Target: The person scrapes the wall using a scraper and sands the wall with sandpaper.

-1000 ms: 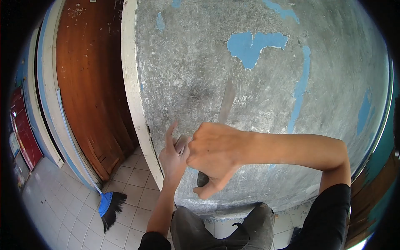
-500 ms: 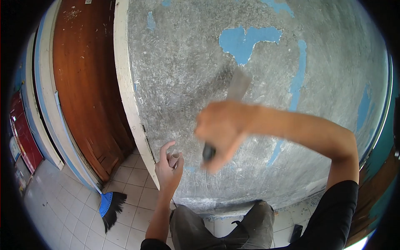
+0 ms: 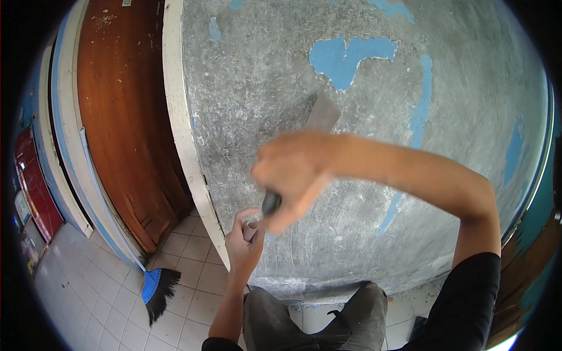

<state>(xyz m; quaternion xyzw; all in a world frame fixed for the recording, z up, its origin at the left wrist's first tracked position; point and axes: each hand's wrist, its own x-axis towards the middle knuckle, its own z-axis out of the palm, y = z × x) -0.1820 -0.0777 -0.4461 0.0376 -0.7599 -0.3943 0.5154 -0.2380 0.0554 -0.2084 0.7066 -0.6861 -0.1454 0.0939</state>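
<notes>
Compared with half a second ago, the right hand [image 3: 293,174] and the scraper [image 3: 324,114] sit further left in the frame, with the handle end brought close to the left hand [image 3: 243,247]. At the centre of the frame, the right hand is closed in a fist around the scraper's dark handle; its outline is slightly blurred. The flat blade projects above the knuckles, tilted to the upper right, in front of the grey wall [image 3: 237,111] and below the largest blue patch [image 3: 345,58]. Whether the blade edge touches the wall cannot be told.

At lower centre-left, the left hand is partly closed, fingers curled about a pale tube [image 3: 250,231], one finger bent above it. The tube's round end faces upward, just beside the butt of the scraper handle; contact between them cannot be confirmed.

Further blue strips mark the wall at the top and right of the frame. A white door frame [image 3: 187,131] borders the wall on its left, with a brown door [image 3: 120,117] beyond. A broom [image 3: 155,286] with blue head and black bristles stands on the tiled floor [image 3: 196,298] at lower left.
</notes>
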